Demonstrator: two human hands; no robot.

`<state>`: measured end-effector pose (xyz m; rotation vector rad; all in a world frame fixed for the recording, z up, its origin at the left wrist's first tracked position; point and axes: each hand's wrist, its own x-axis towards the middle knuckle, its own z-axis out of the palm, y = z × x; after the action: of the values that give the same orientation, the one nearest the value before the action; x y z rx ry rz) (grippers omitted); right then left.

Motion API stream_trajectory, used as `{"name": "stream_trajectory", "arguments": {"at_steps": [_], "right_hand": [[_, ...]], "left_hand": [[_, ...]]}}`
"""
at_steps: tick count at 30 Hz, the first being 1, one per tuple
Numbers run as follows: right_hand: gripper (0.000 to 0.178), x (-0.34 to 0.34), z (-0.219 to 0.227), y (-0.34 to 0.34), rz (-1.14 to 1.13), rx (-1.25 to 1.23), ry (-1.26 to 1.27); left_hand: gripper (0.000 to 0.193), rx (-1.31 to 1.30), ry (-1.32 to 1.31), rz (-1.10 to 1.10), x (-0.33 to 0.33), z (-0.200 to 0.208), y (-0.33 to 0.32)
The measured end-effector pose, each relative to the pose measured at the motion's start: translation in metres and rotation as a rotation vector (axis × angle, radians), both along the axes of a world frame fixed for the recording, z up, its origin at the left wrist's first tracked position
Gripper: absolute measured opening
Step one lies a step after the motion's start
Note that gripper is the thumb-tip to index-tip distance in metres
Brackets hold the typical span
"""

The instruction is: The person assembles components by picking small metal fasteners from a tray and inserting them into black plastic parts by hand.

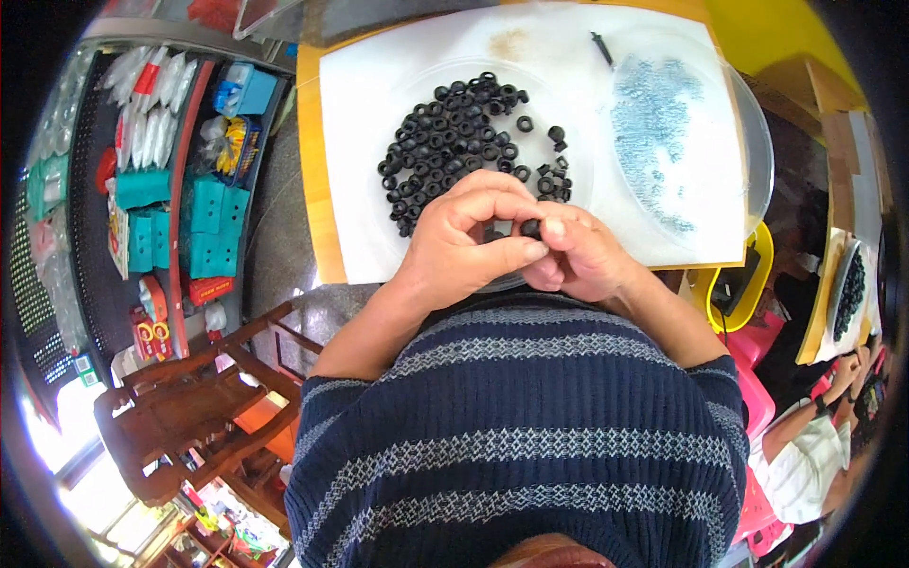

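Note:
My left hand and my right hand meet just in front of my body, over the near edge of the white table sheet. Thumbs and fingertips of both pinch a small black ring-like part; its far side is hidden by the fingers. Just beyond my hands lies a loose heap of black rings in a shallow clear tray. A few black bits sit to the right of the heap, close to my right fingers.
At the right, small blue marks or bits cover a round clear tray. A thin black stick lies at the far side. A yellow bin and another person are on the right; a wooden chair and shelves on the left.

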<state>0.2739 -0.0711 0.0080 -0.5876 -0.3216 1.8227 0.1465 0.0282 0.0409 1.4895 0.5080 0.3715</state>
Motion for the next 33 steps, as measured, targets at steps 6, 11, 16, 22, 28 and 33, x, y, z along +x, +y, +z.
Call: {"name": "stream_trajectory", "arguments": {"at_steps": [6,11,16,22,28,33], "right_hand": [[0.024,0.000,-0.002,-0.001,-0.002,-0.023,0.104],[0.033,0.032,0.026,-0.009,0.110,0.001,-0.410],[0.019,0.117,0.020,-0.044,-0.355,-0.142,-2.154],[0.021,0.153,0.014,-0.067,-0.016,-0.561,-2.365],[0.019,0.150,0.012,-0.054,0.063,-0.577,-2.314],[0.018,0.144,0.005,-0.057,-0.221,-0.373,-2.273]], "left_hand": [[0.020,-0.072,-0.019,-0.023,0.000,0.003,-0.002],[0.018,-0.242,0.017,-0.028,0.001,0.002,0.004],[0.020,-0.094,0.047,0.145,-0.008,0.022,0.040],[0.022,0.538,0.040,0.291,0.049,0.075,0.145],[0.034,0.582,-0.006,0.435,0.067,0.067,0.159],[0.020,0.917,0.299,-0.150,0.057,0.003,0.080]]}}
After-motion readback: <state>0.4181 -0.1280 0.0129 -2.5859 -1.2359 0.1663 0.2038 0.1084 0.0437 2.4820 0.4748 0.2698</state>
